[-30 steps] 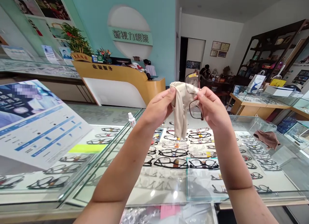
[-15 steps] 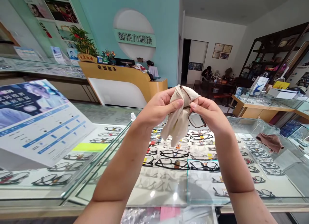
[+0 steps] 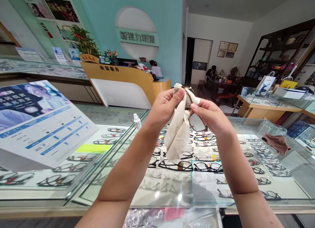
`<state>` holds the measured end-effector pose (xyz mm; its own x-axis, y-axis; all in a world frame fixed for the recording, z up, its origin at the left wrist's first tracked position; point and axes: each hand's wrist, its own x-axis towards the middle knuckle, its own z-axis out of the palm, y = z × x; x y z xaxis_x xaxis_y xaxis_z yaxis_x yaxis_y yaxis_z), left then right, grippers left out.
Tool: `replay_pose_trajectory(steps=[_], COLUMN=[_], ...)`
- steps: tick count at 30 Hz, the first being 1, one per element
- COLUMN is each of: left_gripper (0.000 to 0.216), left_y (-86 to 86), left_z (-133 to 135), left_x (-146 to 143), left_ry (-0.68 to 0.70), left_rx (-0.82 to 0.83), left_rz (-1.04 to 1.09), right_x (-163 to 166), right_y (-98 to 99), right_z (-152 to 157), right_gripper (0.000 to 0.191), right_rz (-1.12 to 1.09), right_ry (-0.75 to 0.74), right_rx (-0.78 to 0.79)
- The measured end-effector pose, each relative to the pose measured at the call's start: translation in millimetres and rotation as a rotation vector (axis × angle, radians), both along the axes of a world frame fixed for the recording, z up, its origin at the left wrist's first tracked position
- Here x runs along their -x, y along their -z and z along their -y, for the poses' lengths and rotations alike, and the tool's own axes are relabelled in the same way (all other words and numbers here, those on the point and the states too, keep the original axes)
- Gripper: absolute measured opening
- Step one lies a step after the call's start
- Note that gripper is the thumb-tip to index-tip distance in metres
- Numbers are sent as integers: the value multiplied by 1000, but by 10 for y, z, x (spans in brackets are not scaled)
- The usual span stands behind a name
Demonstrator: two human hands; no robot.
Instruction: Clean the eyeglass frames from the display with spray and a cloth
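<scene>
A cream cloth is pinched in my left hand, its loose end hanging down over the counter. The cloth wraps part of a pair of dark-framed eyeglasses; one lens shows bare below my right hand. My right thumb and fingers grip the frame near its middle. Most of the other lens is covered by the cloth and my left fingers. Both hands are held close together above the glass display case.
Rows of eyeglasses lie inside the case. A small white bottle stands on the glass beyond my left forearm. A large calendar card stands at left; a brown cloth lies at right. A person sits far back.
My left hand has shifted slightly up with the cloth, which now hangs lower and straighter. The bare lens has turned more toward me. The small bottle shows more fully.
</scene>
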<state>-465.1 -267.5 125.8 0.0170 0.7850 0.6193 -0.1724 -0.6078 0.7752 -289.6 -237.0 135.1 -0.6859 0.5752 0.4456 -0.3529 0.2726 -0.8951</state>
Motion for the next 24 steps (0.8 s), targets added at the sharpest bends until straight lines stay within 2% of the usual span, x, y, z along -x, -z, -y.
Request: replay_pose_trajectory(steps=[3,5,13,18,21,24], left_gripper=[46,44,51,45,45,46], left_y=[-61,-83,-2,12,21,22], left_z=[-2,-11,-94,18,65,36], left_x=[157,205,50,-133,-172,-66], left_ry=[155,177,-39,-172,-187,-126], left_rx=[27,27,-43,-99,-106,-58], left_rz=[-133,-166,-56,46,82,68], right_x=[-17,-28,-10,13,-12,-39], right_y=[-19,-22,45,74,60,35], right_z=[-7,-19,-87,-90,-85,-79], right_gripper=[45,45,45,43,40,39], right_rz=[0,18,27,-12,-5,-9], right_ry=[39,55,-39,-127,-139,-87], right_rx=[-11,-6,85,32,15,14])
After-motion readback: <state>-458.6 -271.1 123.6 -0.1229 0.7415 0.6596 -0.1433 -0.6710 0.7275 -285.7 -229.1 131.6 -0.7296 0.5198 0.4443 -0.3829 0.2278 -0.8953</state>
